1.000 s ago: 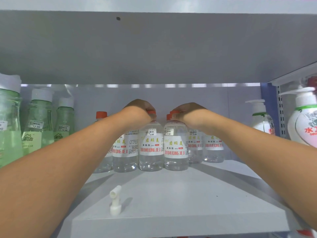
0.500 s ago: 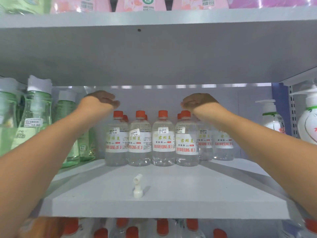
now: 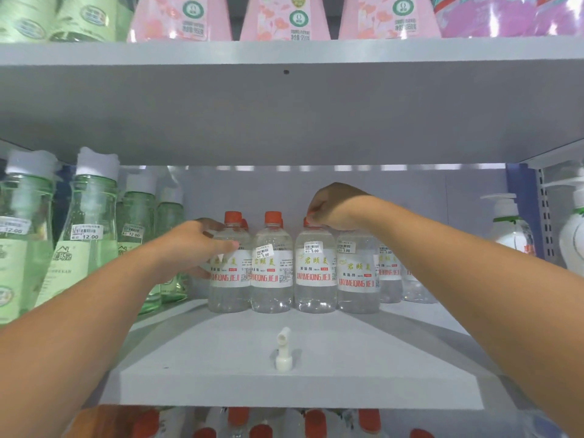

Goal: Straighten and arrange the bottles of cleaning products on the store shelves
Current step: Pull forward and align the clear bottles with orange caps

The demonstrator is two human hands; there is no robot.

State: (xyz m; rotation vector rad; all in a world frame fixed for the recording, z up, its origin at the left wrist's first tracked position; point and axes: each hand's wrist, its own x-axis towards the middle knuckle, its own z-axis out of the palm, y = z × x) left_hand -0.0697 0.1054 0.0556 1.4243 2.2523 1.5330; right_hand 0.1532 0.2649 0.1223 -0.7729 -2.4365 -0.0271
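On the grey shelf [image 3: 347,368] four clear bottles with orange caps and white labels stand upright in a front row, touching side by side, with more of the same behind them toward 1 o'clock. The left hand [image 3: 192,248] wraps the leftmost bottle [image 3: 230,273] at its shoulder, thumb across the front above the label and the fingers curled round the far side (their tips are hidden). The right hand [image 3: 331,205] hangs over the third bottle [image 3: 315,273], its fingertips [image 3: 311,216] pinched closed on the orange cap. The second bottle [image 3: 272,270] and the fourth bottle [image 3: 358,276] stand untouched. At 6 o'clock from the row, near the shelf's front edge, a small white nozzle [image 3: 282,350] stands alone. Green bottles [image 3: 91,235] with white caps fill the shelf at 9 o'clock; white pump bottles [image 3: 508,229] sit at 3 o'clock. Pink pouches [image 3: 284,17] line the shelf above.
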